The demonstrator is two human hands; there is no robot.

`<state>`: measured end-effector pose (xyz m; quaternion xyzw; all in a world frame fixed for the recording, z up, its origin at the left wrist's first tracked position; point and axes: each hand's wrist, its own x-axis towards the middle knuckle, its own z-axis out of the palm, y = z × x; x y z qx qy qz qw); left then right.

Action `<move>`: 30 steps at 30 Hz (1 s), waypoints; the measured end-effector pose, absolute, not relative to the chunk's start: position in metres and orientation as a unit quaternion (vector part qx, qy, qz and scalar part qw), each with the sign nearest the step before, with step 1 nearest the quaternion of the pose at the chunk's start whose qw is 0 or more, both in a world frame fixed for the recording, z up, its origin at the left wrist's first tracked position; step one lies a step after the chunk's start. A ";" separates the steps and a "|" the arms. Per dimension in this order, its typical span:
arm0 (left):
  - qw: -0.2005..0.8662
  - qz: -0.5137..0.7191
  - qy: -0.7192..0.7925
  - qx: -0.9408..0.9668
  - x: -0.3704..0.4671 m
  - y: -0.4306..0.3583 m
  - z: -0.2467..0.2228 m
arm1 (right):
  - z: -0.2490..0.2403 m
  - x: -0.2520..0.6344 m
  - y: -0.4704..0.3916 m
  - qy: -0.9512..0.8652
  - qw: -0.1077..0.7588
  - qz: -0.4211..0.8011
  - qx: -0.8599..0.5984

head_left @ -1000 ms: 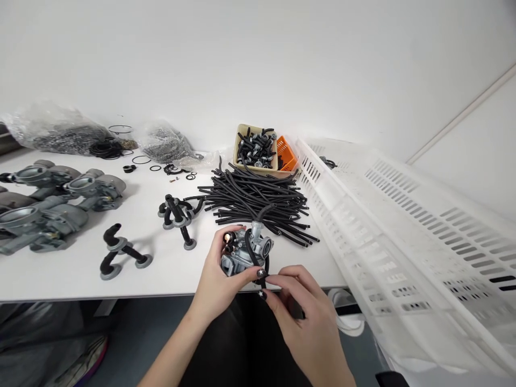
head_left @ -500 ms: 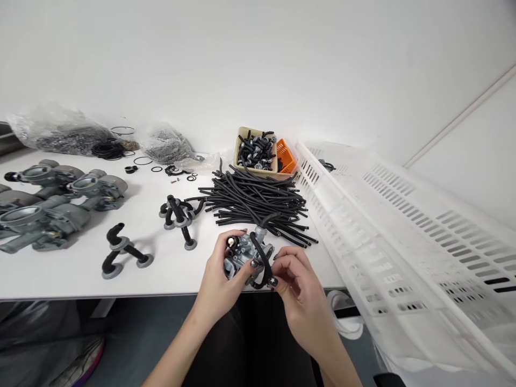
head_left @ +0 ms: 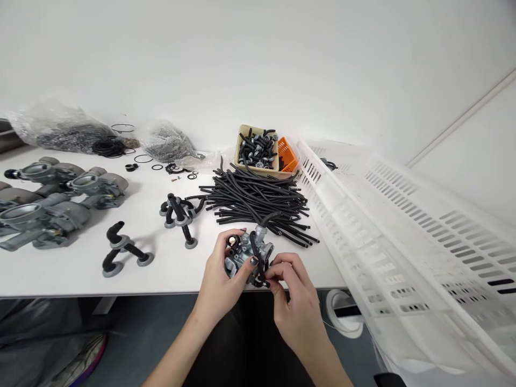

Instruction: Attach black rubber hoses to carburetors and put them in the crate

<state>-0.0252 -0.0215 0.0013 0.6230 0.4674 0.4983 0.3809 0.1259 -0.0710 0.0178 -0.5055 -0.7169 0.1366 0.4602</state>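
My left hand [head_left: 226, 271] is closed around a silver metal carburetor [head_left: 239, 258] at the table's front edge, its thumb lying across the body. A short black hose [head_left: 258, 250] runs down the carburetor's right side. My right hand [head_left: 292, 285] pinches the lower part of this hose, with fingertips touching the carburetor's side; the exact end of the hose is hidden by the fingers. Another black hose piece [head_left: 269, 217] sticks out from the top fitting. Just behind lies a pile of loose black hoses [head_left: 258, 196].
Left on the white table [head_left: 161, 282] stand several carburetors [head_left: 97, 185] and hose pieces with grey round caps [head_left: 120, 243]. A cream bin [head_left: 243, 130] of capped hoses and an orange basket [head_left: 287, 153] sit behind. White perforated crates [head_left: 382, 242] lean at right. Plastic bags [head_left: 60, 129] lie at back left.
My right hand has moved slightly left, closer against the carburetor, pressing the hose's lower part inward. The hose's bulge to the right has narrowed. My left hand stays nearly still.
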 end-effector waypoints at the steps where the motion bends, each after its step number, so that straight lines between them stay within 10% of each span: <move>1: 0.385 0.500 0.466 0.620 -0.025 -0.022 0.002 | 0.018 0.125 -0.071 -0.720 0.456 0.124 -0.508; 16: 0.396 0.499 0.473 0.608 -0.027 -0.021 0.005 | 0.009 0.115 -0.053 -0.504 0.559 0.475 -0.457; 30: 0.390 0.525 0.474 0.590 -0.025 -0.021 0.007 | 0.022 0.116 -0.051 -0.434 0.591 0.526 -0.432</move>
